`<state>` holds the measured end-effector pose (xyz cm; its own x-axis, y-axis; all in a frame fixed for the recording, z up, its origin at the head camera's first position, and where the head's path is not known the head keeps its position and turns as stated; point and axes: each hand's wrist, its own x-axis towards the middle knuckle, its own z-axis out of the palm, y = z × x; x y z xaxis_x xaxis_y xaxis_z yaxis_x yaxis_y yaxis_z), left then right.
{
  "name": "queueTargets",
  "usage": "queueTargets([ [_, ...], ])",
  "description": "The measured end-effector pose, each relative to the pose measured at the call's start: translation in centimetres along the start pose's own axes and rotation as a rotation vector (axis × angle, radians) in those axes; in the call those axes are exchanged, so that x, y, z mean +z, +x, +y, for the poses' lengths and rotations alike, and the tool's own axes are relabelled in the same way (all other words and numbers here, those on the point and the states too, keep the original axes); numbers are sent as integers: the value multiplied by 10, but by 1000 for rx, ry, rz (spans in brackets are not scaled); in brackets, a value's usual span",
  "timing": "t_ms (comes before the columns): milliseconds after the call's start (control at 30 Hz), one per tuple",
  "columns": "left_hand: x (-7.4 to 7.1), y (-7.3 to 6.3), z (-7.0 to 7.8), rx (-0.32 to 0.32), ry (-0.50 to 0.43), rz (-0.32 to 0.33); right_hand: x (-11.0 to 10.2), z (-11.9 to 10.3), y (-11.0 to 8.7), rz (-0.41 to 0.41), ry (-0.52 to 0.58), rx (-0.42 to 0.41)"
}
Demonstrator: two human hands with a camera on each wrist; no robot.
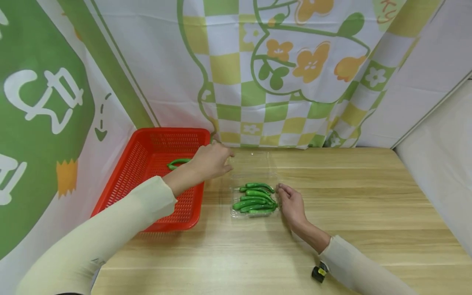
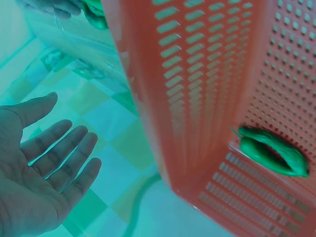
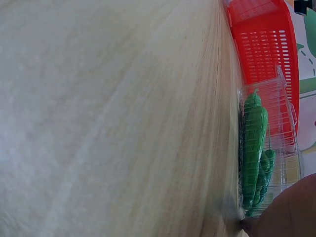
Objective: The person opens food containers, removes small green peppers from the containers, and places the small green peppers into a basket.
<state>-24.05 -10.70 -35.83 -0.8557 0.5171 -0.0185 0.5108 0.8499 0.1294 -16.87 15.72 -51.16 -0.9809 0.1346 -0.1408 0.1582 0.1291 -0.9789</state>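
A clear plastic clamshell box (image 1: 236,214) lies on the table with its lid (image 1: 254,164) folded back toward the wall. Several green chili peppers (image 1: 258,196) lie side by side in its base. My left hand (image 1: 211,160) hovers between the red basket and the lid; in the left wrist view its fingers (image 2: 59,160) are spread and hold nothing. At the box's right side, my right hand (image 1: 293,205) grips the edge with its fingertips. Only part of that hand (image 3: 286,212) shows in the right wrist view, beside the peppers (image 3: 254,148).
A red perforated basket (image 1: 173,130) stands at the left, with a couple of green peppers (image 2: 274,152) at its far end. Patterned cloth (image 1: 254,98) hangs behind the wooden table (image 1: 354,196). A small black object (image 1: 318,274) sits by my right sleeve.
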Motion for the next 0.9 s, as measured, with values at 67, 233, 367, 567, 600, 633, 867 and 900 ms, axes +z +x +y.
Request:
queueTargets([
  [67,1,2,6,16,10,-22,0,0,0,3,-3,2],
  [233,5,8,17,77,52,-22,1,-2,0,5,0,5],
  [367,10,14,27,128,71,-26,1,-4,0,10,-13,-1],
  [567,21,20,45,180,73,-96,2,-4,0,11,-27,2],
  [600,23,21,49,185,83,-105,2,-5,0,10,-29,5],
  [633,24,21,52,186,100,-113,2,-5,0,9,-31,5],
  [867,42,25,67,211,155,-229,1,-3,0,-6,-30,-4],
  [900,45,25,69,211,156,-247,0,-2,0,-8,-29,-5],
])
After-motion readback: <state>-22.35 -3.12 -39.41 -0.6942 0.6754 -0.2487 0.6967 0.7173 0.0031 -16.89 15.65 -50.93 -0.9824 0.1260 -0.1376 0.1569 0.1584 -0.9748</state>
